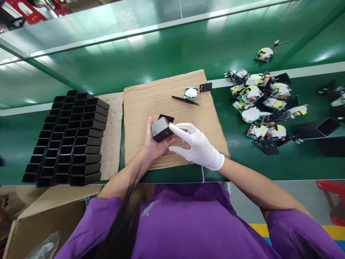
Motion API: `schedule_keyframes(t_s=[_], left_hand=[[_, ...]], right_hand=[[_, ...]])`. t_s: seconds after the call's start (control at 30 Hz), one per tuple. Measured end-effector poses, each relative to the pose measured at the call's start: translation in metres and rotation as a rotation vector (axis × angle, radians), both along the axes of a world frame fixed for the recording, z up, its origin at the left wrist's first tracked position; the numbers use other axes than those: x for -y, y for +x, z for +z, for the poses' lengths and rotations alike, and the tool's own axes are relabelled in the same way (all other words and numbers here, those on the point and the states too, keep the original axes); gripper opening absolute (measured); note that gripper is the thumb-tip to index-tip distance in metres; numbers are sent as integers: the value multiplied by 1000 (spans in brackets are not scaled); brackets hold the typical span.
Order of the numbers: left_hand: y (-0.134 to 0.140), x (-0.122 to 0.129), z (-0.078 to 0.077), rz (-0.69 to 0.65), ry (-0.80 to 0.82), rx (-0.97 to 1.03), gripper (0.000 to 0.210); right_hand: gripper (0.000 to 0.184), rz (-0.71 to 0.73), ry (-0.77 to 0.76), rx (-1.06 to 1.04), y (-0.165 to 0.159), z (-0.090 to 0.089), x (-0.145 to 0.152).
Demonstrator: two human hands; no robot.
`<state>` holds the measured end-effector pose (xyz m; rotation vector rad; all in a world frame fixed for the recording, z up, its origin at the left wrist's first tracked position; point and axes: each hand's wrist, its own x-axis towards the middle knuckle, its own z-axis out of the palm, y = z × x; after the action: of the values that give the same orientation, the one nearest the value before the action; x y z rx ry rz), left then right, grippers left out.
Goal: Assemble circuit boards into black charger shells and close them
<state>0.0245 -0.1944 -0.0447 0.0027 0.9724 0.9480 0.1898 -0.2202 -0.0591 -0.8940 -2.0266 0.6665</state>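
Note:
My left hand, bare, is closed around a black box-shaped housing with a greyish face and small orange marks on its side. A dark flat end piece sticks out behind the housing; whether it is attached cannot be made out. My right hand wears a white glove. Its thumb and fingers are apart, with the index fingertip at the housing's right edge. Beyond my hands, on the cardboard sheet, lie black tweezers and a circuit board wired to a black end plate.
Rows of open black housings stand at the left on cardboard. Several circuit boards with wires are heaped at the right, near an empty black housing. One board lies farther back. A cardboard box sits below the bench's left edge.

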Motion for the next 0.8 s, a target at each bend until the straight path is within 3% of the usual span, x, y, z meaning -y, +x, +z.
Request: schedule_keyframes(t_s=[0.53, 0.7, 0.8], left_hand=[[1, 2, 5, -22, -64, -21, 76], [-1, 0, 1, -68, 79, -91, 80], [1, 1, -3, -72, 236, -210, 78]], right_hand=[[58, -14, -14, 92, 0, 0, 3], [65, -47, -99, 29, 1, -6, 0], [69, -57, -284, -62, 2, -9, -4]])
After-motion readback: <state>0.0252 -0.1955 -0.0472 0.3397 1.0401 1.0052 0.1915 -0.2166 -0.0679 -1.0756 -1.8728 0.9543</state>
